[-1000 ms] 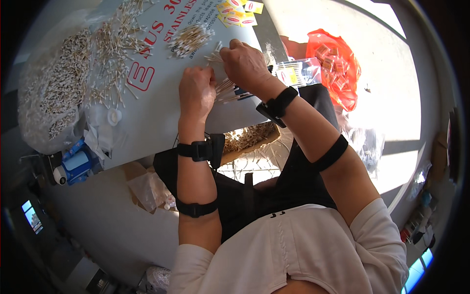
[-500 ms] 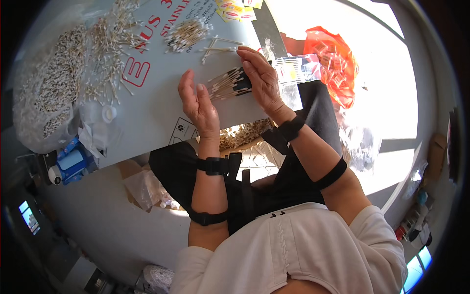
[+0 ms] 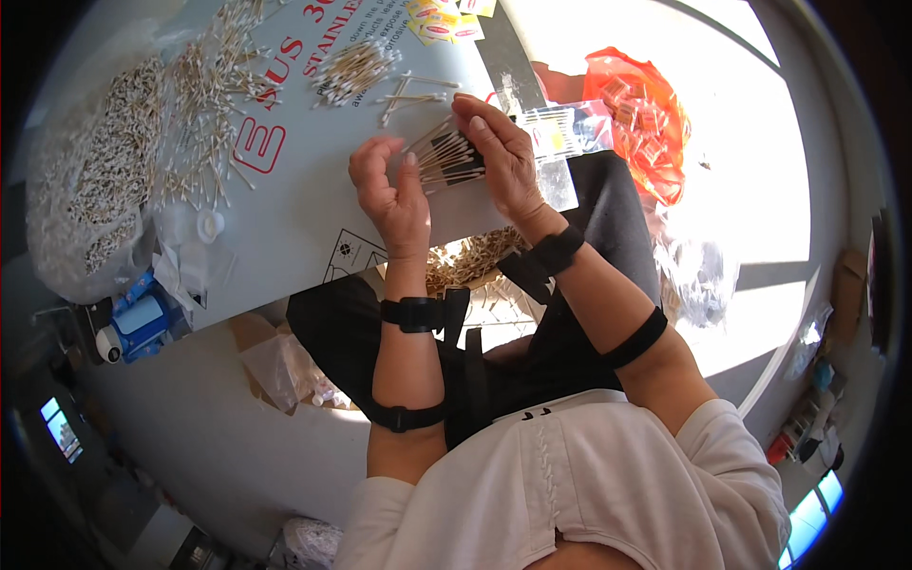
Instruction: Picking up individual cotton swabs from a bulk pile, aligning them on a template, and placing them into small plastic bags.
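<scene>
Cotton swabs, a part-gathered row, taken as clock centre, between the hands on the metal-grey tabletop; left hand at 8 o'clock, half-curled, clenching nothing; right hand at 3 o'clock, cupped at the row's end, whether grasping cannot be told; seemingly done: swab-filled clear packet, beyond the right hand; seemingly left: squaring this row; a few stray swabs, 11 o'clock; loose bunch, between 10 and 11; large scattered heap, past 9; bulging bag of swabs, 9 o'clock.
</scene>
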The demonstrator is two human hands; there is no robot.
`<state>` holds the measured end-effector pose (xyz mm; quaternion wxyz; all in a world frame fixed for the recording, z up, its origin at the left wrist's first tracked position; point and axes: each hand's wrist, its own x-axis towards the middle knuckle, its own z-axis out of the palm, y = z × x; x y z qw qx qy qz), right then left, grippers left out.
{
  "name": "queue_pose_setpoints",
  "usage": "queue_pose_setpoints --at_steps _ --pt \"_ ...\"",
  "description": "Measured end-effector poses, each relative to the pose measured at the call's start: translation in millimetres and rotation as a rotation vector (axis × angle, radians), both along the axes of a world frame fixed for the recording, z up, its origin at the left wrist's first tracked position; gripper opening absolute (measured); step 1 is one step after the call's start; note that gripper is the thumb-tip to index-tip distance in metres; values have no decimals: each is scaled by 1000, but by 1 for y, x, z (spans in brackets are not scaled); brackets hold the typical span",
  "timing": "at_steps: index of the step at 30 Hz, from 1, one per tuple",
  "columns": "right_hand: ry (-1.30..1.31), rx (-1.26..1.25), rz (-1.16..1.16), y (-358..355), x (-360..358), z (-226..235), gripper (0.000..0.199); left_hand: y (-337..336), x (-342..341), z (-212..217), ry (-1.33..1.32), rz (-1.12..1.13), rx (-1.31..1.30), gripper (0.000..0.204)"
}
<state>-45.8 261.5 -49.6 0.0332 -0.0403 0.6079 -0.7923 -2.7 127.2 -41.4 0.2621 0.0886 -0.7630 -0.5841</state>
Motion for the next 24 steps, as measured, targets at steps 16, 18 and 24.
queue_pose_setpoints --at_steps 16,18,24 --pt "-126 -193 -53 3 0 3 32 -24 -20 16 -139 -9 -683 18" --pt "-98 -195 -81 -1 2 4 31 -28 -29 14 -152 -8 -720 18" --pt "-36 -132 -122 0 2 2 29 -21 -30 9 -130 -87 -768 17"
